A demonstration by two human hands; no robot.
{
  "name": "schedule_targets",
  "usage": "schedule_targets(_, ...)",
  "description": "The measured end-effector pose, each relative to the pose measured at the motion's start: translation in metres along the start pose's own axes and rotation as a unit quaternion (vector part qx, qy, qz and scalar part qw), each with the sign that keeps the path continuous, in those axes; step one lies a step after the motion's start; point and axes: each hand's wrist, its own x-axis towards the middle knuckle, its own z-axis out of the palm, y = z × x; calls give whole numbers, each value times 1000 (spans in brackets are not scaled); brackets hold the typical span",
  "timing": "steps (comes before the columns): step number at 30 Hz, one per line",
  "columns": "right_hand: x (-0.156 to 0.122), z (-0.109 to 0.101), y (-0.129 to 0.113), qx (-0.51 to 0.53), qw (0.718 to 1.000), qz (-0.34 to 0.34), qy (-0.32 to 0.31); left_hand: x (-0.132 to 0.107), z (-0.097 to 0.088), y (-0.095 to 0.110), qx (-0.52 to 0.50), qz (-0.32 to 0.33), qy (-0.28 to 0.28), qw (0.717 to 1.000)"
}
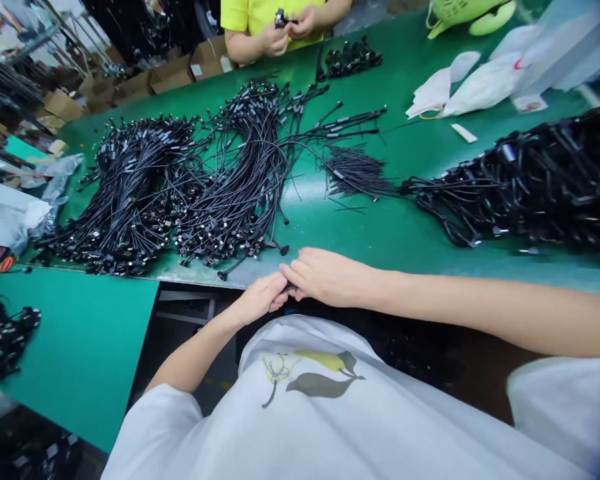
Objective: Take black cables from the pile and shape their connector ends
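Left hand (pixel 257 300), fingers curled, and right hand (pixel 325 277), fingers laid over, pressed together around a small black cable end (pixel 291 287). Light, limp cable, likely easiest held near its plug. Loose cable bundles (pixel 235 180) at 11 o'clock on the green counter (pixel 370 227); thicker coiled heap (pixel 525 180) at 2 o'clock.
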Motion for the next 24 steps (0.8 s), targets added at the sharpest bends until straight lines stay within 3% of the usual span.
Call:
schedule_targets(3, -11, 15, -12, -2, 999, 6, -32, -4, 1, -4, 51, -38, -46, 997)
schedule_targets(6, -17, 23, -18, -2, 999, -1, -44, -6, 2, -5, 214, -2, -46, 976)
schedule_targets(9, -18, 27, -17, -28, 997, 26, -73, -2, 6, -6, 461, 65, 6, 885)
schedule_targets(11, -19, 28, -15, -45, 994, 51, -85, 2, 10, -7, 551, 73, 36, 830)
schedule_targets(12, -19, 27, -13, -47, 994, 54, -83, 4, 11, -8, 567, 66, 41, 820)
schedule_targets(16, -23, 20, -8, -42, 999, 14, -21, 8, 11, -7, 526, 36, -12, 850)
schedule_targets(18, -26, 19, -8, -50, 999, -5, 4, 9, 9, -5, 528, 43, -29, 848)
schedule_targets(24, -35, 33, -5, -85, 995, 50, 1, 25, 17, -3, 684, 200, 35, 701)
